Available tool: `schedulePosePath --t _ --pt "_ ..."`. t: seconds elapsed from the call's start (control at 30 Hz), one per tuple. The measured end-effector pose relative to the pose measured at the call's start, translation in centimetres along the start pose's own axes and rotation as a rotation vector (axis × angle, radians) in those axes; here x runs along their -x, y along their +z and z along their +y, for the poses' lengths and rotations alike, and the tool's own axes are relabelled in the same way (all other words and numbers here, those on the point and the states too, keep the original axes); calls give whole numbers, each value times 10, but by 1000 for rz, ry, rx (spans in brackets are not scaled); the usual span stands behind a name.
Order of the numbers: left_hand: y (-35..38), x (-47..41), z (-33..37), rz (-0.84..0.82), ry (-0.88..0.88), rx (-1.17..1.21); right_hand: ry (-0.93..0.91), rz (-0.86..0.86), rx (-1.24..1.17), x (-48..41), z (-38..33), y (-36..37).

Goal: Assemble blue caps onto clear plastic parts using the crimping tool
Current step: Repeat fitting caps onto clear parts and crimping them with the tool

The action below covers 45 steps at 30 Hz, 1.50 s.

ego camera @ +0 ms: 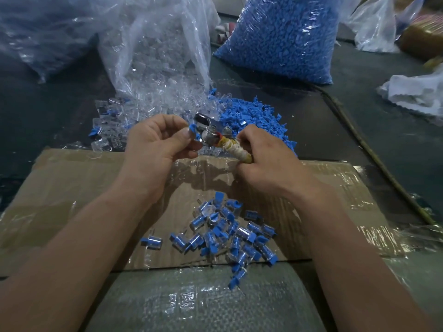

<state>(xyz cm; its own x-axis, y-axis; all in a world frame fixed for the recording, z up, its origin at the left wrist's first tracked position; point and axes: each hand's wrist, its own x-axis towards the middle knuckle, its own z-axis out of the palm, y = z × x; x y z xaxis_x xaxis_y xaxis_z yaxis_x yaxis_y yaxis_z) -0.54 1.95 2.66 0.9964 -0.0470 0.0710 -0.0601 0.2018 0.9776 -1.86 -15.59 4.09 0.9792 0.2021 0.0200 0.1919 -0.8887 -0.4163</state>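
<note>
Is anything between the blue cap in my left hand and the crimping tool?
Nothing visible. The left hand pinches the blue cap right beside the crimping tool, which the right hand grips.

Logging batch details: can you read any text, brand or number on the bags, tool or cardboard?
No text is readable.
bag of blue caps: no label shows.
crimping tool: no legible marking.
woven sack: pale marks under film, too blurred to read.
</note>
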Motion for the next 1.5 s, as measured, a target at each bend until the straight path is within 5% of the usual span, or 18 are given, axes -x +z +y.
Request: schedulePosePath --t 1.5 --pt "4 5 1 109 73 -178 -14 1 -42 -3 -2 2"
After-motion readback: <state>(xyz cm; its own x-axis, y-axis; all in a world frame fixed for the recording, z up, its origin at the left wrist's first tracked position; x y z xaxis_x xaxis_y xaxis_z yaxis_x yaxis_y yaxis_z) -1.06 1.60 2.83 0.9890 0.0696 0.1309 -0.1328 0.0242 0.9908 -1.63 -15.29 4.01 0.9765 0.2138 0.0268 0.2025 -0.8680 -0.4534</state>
